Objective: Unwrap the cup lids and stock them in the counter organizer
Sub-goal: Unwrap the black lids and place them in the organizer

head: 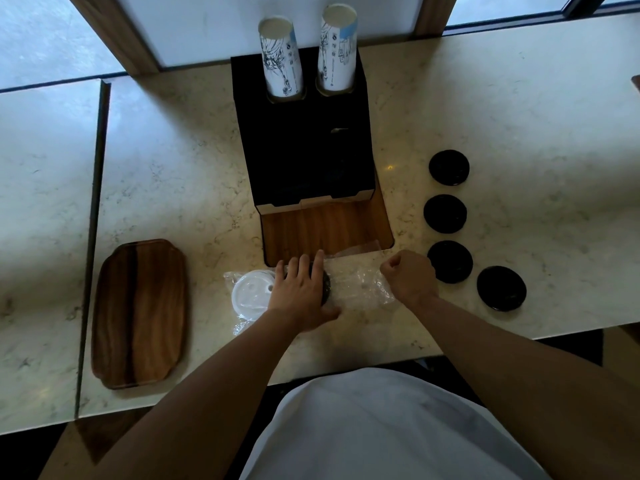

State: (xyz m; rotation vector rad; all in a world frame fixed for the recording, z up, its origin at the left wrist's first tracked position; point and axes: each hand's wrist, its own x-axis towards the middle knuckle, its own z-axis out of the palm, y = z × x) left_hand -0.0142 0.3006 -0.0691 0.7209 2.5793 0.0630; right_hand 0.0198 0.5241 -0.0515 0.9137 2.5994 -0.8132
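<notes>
A clear plastic wrapper (353,285) lies on the counter in front of the black and wood organizer (304,140). My left hand (299,292) presses flat on a black lid (325,289) inside the wrapper, fingers straight. My right hand (410,275) grips the wrapper's right end in a fist. A white lid (250,295) in its own wrap lies just left of my left hand. Several bare black lids, such as the nearest one (501,288), lie in a row to the right.
Two stacks of printed paper cups (280,60) stand in the organizer's back holes. A wooden tray (140,311) lies at the left on the marble counter (519,116). A seam (91,216) splits the counter at the left.
</notes>
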